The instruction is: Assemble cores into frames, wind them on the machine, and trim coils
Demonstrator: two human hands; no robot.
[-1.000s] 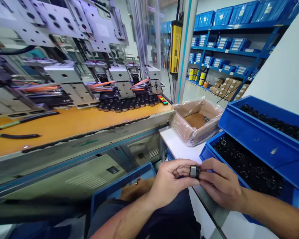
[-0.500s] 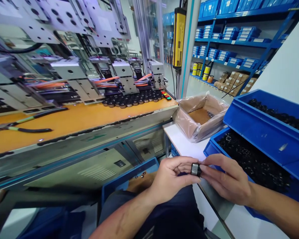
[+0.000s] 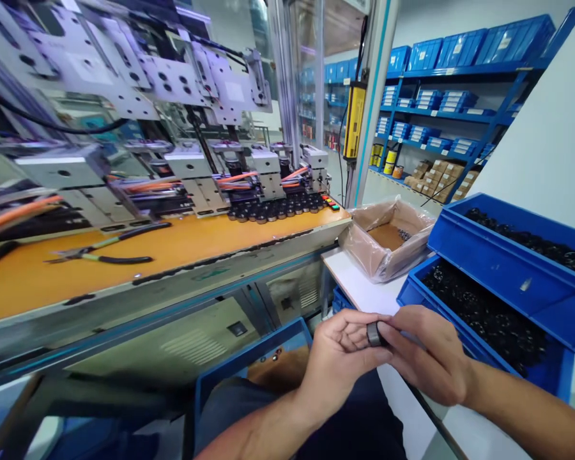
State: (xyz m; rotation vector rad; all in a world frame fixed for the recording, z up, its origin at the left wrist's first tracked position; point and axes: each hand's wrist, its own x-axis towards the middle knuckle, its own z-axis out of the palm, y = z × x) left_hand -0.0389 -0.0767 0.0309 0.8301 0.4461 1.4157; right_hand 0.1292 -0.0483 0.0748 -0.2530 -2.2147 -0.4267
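Note:
A small ring-shaped part (image 3: 374, 333), dark with a grey metallic band, sits between my two hands over my lap. My left hand (image 3: 338, 348) grips it from the left, thumb below and fingers curled above. From the other side my right hand (image 3: 429, 351) closes on the part, its thumb and fingertips pressed to the black end and hiding some of it. Right of my hands, a blue bin (image 3: 412, 291) holds many black ring-like pieces (image 3: 479, 313).
A second blue bin (image 3: 503, 281) of black parts overlaps the first. Behind stands a plastic-lined carton (image 3: 388, 259). Pliers (image 3: 110, 250) and rows of black round parts (image 3: 273, 209) lie on the orange machine bench (image 3: 211, 246). A blue tray (image 3: 253, 351) is by my legs.
My right fingers have moved further over the ring-shaped part, covering more of its black end. The camera view has swung left, so the bench and pliers appear further right.

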